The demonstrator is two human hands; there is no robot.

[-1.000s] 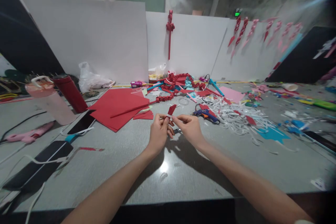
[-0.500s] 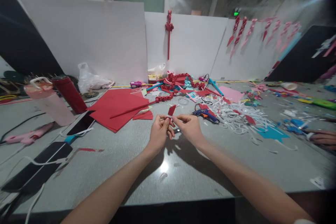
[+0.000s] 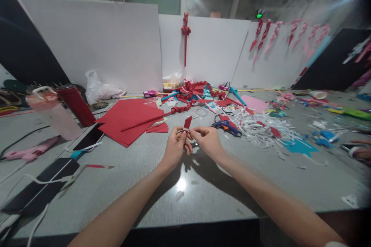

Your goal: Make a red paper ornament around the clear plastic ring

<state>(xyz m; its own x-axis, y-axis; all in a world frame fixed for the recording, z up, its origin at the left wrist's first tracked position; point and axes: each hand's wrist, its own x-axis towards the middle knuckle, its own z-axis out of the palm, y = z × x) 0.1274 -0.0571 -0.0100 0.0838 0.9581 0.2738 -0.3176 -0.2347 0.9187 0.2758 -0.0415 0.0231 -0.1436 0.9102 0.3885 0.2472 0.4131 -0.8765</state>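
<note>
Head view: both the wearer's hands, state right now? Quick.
Left hand: closed, holding the red piece.
Right hand: fingers bent in close beside the red piece; whether its grip is shut on anything cannot be told.

Reference = paper stack (image 3: 124, 123) on the table (image 3: 145, 200). Rod (image 3: 142, 123) lies across it, running past its right edge. Left of stack: phone (image 3: 88, 137) just beside, then flask (image 3: 77, 106), then bottle (image 3: 55, 114). Behind-left: plastic bag (image 3: 94, 88). Behind: panel (image 3: 116, 42). Right and nearer: left hand (image 3: 175, 144), paper piece (image 3: 188, 122) in its fingers, then right hand (image 3: 207, 141). Farther right: glue gun (image 3: 227, 126), then strip pile (image 3: 255, 127).
</note>
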